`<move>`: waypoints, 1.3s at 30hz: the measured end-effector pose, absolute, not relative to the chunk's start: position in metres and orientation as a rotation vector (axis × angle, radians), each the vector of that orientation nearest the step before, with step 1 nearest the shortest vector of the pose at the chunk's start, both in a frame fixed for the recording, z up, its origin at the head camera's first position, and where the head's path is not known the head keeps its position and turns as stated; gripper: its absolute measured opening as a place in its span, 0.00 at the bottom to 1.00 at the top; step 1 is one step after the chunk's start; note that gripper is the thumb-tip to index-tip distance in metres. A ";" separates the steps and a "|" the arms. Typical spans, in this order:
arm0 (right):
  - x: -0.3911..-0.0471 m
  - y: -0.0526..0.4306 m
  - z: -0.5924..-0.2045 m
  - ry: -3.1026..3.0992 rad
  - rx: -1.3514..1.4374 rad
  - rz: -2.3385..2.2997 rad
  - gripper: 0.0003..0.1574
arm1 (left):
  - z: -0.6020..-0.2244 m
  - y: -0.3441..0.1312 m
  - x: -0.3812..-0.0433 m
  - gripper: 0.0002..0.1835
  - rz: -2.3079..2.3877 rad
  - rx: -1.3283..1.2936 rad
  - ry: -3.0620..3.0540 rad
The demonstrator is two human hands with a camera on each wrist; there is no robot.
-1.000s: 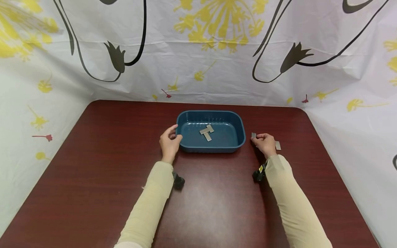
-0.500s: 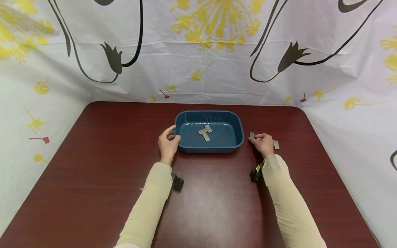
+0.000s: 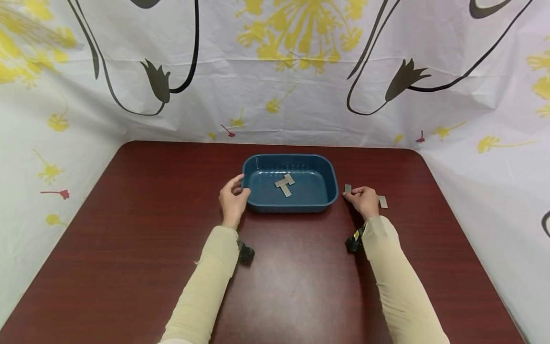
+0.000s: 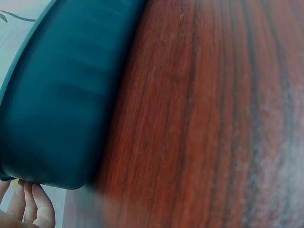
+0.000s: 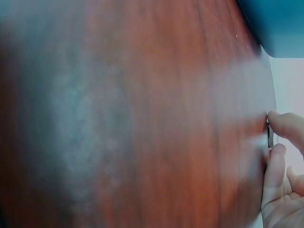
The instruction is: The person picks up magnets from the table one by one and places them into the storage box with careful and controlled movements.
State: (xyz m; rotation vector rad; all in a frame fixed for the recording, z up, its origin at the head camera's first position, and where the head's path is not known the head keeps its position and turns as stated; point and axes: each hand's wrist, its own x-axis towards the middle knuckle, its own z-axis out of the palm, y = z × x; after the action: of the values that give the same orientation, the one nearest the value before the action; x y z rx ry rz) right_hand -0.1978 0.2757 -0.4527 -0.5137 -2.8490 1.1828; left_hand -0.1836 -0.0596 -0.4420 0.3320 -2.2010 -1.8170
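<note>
A blue rectangular tray (image 3: 290, 208) stands toward the table's far edge, with 3 small flat grey metal pieces (image 3: 285, 190) lying on its floor, partly overlapping. At the tray's left end my left hand (image 3: 232, 203) holds the rim between thumb and fingers. In the left wrist view its fingers (image 4: 43, 209) meet the tray's outer wall. To the right of the tray, thumb and forefinger of my right hand (image 3: 364, 201) pinch another small flat metal piece (image 3: 348, 188) at the table surface. That piece (image 5: 270, 135) shows edge-on in the right wrist view. One more metal piece (image 3: 383, 202) lies just right of the hand.
The dark red-brown wooden table (image 3: 172, 191) spans the view, shining in its middle. Behind it and at both sides hangs a white cloth (image 3: 275, 119) with yellow and grey plant prints. Black wrist cameras (image 3: 246, 254) sit on both sleeves.
The head view has shifted slightly. My right thumb and forefinger have moved a little left with the metal piece at their tips; the left hand stays at the tray.
</note>
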 end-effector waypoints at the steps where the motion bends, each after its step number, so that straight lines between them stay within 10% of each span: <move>1: -0.198 0.276 -0.453 -2.850 -0.505 1.178 0.21 | -0.442 -0.060 -0.183 0.23 -1.816 0.333 -2.203; 39: -0.197 0.288 -0.456 -2.828 -0.347 1.451 0.14 | -0.441 -0.060 -0.182 0.23 -1.789 0.315 -2.234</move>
State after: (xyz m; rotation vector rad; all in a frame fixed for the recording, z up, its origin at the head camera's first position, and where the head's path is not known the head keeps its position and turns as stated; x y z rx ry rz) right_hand -0.1973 0.2885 -0.4558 -0.3465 -2.8281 1.4506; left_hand -0.1824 -0.0599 -0.4410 0.3155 -2.2345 -1.7892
